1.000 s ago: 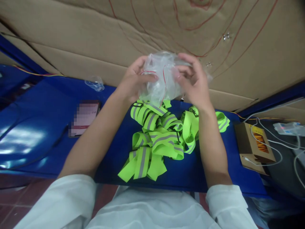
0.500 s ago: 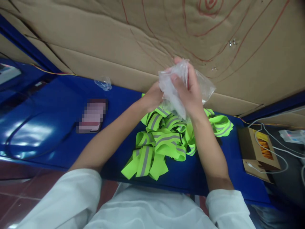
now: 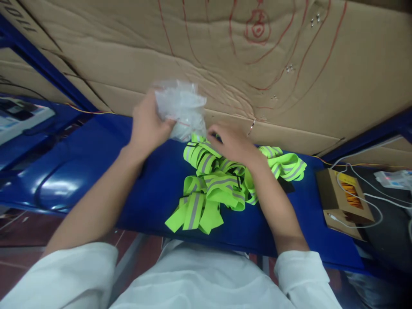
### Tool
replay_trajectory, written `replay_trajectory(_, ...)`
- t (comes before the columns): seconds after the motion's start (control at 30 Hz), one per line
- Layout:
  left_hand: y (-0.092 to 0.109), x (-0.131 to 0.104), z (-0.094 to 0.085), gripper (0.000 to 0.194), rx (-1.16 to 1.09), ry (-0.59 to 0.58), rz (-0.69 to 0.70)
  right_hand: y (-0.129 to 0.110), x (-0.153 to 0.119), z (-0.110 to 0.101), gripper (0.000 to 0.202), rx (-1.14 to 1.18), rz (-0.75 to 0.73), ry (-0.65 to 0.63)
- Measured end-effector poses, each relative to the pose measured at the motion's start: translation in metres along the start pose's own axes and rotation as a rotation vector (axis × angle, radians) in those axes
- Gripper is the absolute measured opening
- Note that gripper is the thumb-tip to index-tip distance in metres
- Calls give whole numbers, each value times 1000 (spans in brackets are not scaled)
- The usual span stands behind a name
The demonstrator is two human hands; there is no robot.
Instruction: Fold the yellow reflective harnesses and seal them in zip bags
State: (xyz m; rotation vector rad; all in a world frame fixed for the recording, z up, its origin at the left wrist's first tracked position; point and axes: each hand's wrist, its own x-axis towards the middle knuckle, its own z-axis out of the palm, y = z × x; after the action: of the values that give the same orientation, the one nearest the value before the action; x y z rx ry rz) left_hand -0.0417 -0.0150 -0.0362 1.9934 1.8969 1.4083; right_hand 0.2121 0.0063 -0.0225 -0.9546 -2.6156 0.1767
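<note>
Crumpled clear plastic bags (image 3: 183, 105) are gripped in my left hand (image 3: 148, 124), raised in front of the cardboard, with the thumb across their lower edge. To the right, my right hand (image 3: 233, 143) is low over the heap of fluorescent yellow-green reflective straps (image 3: 225, 189). Its fingers are bent and blurred, and whether they hold a strap I cannot make out. Each strap has a grey stripe, and some show black parts. The straps lie looped and overlapping on the blue table (image 3: 144, 206).
Cardboard (image 3: 128, 64) with red drawn lines stands upright behind the table. On the right are a small open carton (image 3: 341, 197) with orange contents and a white cable (image 3: 380, 214). A pale device (image 3: 25, 113) sits at the far left.
My left hand has moved left with the plastic bags. My right hand has come off the bags and down to the straps. My left arm now covers where the phone lay.
</note>
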Motion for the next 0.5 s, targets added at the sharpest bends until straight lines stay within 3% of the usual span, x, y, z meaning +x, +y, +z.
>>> replay_trajectory(0.03,-11,-10,4,66,52,-47,-87,-4,4,13,27,-9,8,-127)
replay_trajectory(0.07,-22,-20,10,70,90,-121,-185,-8,6,26,26,-12,20,-177)
replay_trajectory(0.17,-53,-36,22,78,113,-150,-333,-11,4,57,41,-22,92,-229)
replay_trajectory(0.23,-68,-37,23,79,140,-142,-359,-5,-3,66,57,-22,138,-286)
replay_trajectory(0.37,-84,-35,19,73,219,-235,-172,12,-22,56,61,-9,206,-368)
replay_trajectory(0.5,-93,-36,4,85,193,-327,-10,27,-34,35,44,48,198,-359)
